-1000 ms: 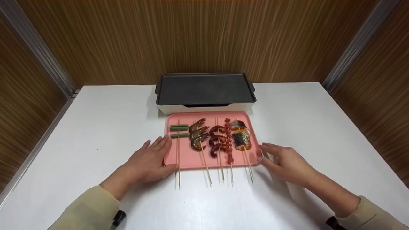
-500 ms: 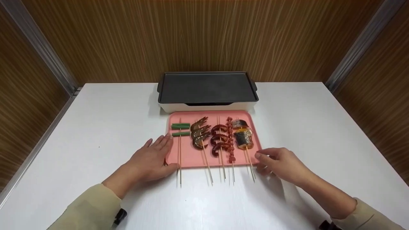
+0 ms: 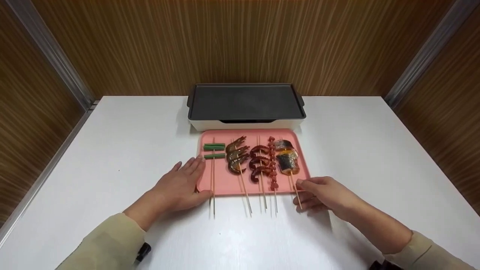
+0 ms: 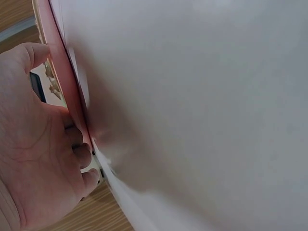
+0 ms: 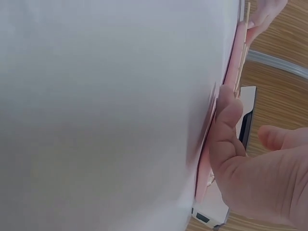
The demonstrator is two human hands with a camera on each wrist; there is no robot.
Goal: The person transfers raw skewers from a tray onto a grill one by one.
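My left hand lies along the left edge of the pink tray, fingers spread, thumb near the stick of the green vegetable skewer. In the left wrist view its fingertips are at the tray's side. My right hand is at the tray's front right corner. Its fingers lie under the stick end of the fish skewer, with the thumb beside that stick. In the right wrist view the thumb stands apart from the bent fingers.
Between these lie a shrimp skewer, a dark red tentacle skewer and a skewer of small red pieces. Stick ends overhang the tray's front edge. A black-topped griddle stands right behind the tray on the white table.
My right hand has moved left from the tray's right edge to the fish skewer's stick, and its fingers have slid beneath it. The left hand stays at the tray's left edge.
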